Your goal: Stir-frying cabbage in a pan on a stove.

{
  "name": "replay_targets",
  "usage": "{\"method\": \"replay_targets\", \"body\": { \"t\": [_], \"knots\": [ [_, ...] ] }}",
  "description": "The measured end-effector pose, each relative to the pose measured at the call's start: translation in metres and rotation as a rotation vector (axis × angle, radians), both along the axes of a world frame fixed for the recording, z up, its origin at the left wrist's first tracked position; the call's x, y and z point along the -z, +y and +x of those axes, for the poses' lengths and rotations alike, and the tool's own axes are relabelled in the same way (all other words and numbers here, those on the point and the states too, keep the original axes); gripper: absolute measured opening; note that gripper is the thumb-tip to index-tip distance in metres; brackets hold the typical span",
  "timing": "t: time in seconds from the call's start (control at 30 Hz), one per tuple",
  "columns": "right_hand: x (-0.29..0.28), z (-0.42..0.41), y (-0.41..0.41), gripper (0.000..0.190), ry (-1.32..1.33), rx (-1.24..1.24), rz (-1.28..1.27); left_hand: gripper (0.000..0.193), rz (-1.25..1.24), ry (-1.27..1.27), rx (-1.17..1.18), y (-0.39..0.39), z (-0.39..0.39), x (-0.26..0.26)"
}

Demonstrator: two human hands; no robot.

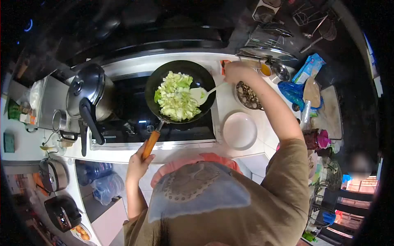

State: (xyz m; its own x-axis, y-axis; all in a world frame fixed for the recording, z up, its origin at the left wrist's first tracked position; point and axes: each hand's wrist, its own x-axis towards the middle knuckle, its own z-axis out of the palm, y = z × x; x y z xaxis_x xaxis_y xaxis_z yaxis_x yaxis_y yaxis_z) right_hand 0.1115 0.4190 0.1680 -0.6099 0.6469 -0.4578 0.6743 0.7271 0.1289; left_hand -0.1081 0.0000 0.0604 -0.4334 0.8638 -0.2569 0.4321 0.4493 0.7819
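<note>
Chopped cabbage (pixel 178 97) lies heaped in a dark wok (pixel 201 77) on the right part of a black glass cooktop (pixel 129 92). My left hand (pixel 138 163) grips the wok's wooden handle (pixel 150 146) at the front. At the wok's right side, my right hand (pixel 238 73) is closed around the handle of a pale spatula (pixel 199 95), whose blade touches the cabbage inside the wok. Below my right forearm are a bowl of dark, chunky food (pixel 246 97), partly hidden by the arm, and a white plate (pixel 240 131).
A lidded pressure cooker (pixel 87 90) with a long black handle stands left of the wok. Glass lids (pixel 267 53) lean in a rack at the back right. A small bowl of yellow contents (pixel 265 70), a blue plastic bag (pixel 291 92) and a cutting board (pixel 331 110) are to the right.
</note>
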Motion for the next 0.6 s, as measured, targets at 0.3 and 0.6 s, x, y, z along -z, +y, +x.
{"method": "replay_targets", "body": {
  "t": [0.3,0.6],
  "knots": [
    [0.103,-0.012,-0.043,0.026,0.586,0.186,-0.244,0.061,0.021,0.007,0.006,0.001,0.001,0.002],
    [0.021,0.03,-0.116,0.02,0.521,-0.338,0.2,0.061,0.049,0.031,0.01,0.001,0.0,0.005]
  ]
}}
